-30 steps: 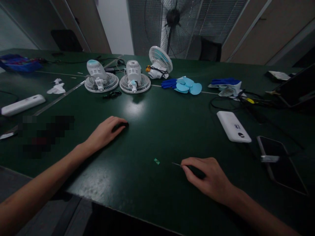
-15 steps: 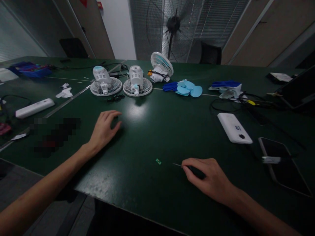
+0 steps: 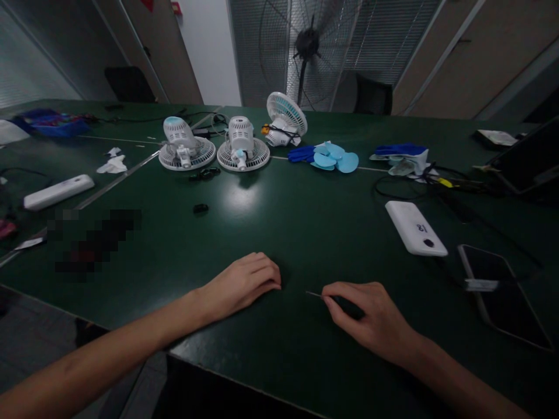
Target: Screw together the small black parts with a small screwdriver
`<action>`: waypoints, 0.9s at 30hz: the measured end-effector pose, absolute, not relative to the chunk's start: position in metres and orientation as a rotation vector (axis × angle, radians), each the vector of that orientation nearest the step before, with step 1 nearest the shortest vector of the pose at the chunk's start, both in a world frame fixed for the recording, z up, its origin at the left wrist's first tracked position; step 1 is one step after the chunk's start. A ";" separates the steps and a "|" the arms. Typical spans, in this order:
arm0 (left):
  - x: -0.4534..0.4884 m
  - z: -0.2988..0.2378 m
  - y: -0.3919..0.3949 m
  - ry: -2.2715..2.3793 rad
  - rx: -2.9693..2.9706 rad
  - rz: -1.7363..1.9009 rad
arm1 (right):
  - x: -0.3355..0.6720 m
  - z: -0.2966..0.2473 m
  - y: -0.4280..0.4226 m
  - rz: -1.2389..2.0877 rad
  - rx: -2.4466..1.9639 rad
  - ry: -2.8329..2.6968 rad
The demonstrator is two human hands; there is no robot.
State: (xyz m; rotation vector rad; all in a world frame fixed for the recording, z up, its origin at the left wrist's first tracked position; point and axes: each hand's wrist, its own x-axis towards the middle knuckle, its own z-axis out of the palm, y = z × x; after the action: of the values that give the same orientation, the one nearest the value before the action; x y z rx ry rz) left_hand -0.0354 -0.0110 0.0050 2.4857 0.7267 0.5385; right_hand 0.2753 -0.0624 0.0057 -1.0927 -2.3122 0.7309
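Well inside table edge [image 3: 244, 379], screwdriver [image 3: 350, 307]

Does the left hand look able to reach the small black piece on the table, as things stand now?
Probably yes: the small black piece lies beyond the left hand and to its left, and only green tabletop shows between them. What that hand holds, if anything, is hidden.

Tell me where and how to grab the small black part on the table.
Probably pinch the small black part across its middle, by the long sides, from above and the near side. It lies low and longer left to right, and a dark cord bundle sits beyond it, apart. The left hand is nearer. Finer shape is too dark to tell.
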 end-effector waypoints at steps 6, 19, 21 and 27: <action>-0.117 0.021 0.044 1.485 2.170 0.988 | 0.277 0.005 -0.063 0.767 -1.071 -2.308; -0.196 0.005 0.085 1.854 2.100 1.122 | 0.276 0.006 -0.063 0.702 -1.090 -2.328; -0.190 0.004 0.086 1.767 2.155 1.109 | 0.276 0.006 -0.062 0.688 -1.093 -2.339; -0.184 -0.001 0.088 1.707 2.226 0.995 | 0.278 0.004 -0.062 0.725 -1.078 -2.332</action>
State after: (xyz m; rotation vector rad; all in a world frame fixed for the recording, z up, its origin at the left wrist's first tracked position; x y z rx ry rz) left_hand -0.1841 0.0885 -0.0007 2.2256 1.7074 0.9951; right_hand 0.2776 -0.0622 0.0044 -1.0781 -2.3321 0.7246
